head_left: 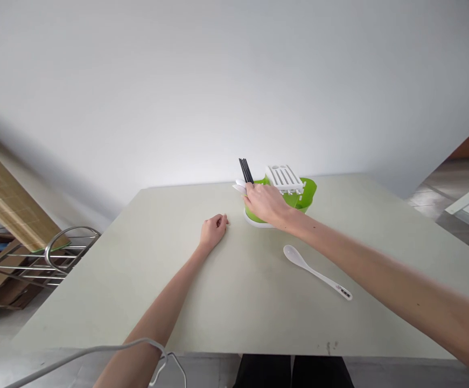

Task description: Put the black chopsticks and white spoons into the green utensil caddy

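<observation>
My right hand [270,203] reaches over the left end of a green and white utensil holder [307,195]. Its fingers are closed around a white spoon [239,189], whose pale end sticks out to the left; the rest is hidden behind the hand. Another white piece shows just behind it. Several black chopsticks [245,169] stand in the holder, tilted left, right behind my fingers. My left hand [213,230] rests on the table as a loose fist, apart from the holder. A second white spoon [315,272] lies on the table beneath my right forearm, bowl toward the holder.
The pale table [169,226] stands against a white wall [202,97]. To the left, a metal rack [72,253] and a leaning wooden board [12,194] stand beside the table. A grey cable [97,350] crosses over my left forearm at the front edge.
</observation>
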The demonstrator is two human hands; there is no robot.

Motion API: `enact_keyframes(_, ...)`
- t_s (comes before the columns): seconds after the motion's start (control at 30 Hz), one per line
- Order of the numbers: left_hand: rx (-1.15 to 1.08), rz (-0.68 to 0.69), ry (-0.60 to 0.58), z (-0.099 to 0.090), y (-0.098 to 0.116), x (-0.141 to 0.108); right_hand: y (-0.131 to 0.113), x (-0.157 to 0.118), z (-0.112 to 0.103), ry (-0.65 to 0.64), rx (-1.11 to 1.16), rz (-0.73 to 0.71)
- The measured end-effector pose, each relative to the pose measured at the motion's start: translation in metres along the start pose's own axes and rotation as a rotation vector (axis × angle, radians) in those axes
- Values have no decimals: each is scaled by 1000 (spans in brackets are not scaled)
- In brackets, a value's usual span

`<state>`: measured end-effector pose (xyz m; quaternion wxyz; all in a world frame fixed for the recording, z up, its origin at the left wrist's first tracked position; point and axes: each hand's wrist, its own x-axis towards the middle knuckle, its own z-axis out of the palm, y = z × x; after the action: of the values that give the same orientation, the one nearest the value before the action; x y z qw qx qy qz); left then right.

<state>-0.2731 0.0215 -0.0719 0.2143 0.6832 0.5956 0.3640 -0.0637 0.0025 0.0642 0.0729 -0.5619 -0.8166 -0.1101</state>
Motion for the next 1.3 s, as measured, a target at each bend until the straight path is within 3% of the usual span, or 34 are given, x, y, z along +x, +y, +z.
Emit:
enact_keyframes(0.23,7,3,3,0,-1,1,6,-20,-11,87,55,-18)
enact_keyframes(0.4,16,6,3,1,-1,2,21,-48,-24,199,204,-225)
enact_keyframes(0.47,19,7,2,1,-1,2,30,-62,-28,137,233,-306)
enact_keyframes(0.6,24,4,-1,0,1,2,46,-88,-23,-168,175,-361)
enact_keyframes(0.7,28,5,-4,-1,3,1,57,-102,-11,-384,131,-315)
enact_keyframes(0.8,32,7,-5,-2,4,1,64,-111,2,-518,128,-238)
enact_keyframes(1.03,42,6,-7,-3,4,0,65,-115,18,-552,187,-136)
enact_keyframes(1.3,39,3,-6,-2,2,1,63,-118,43,-548,244,-164)
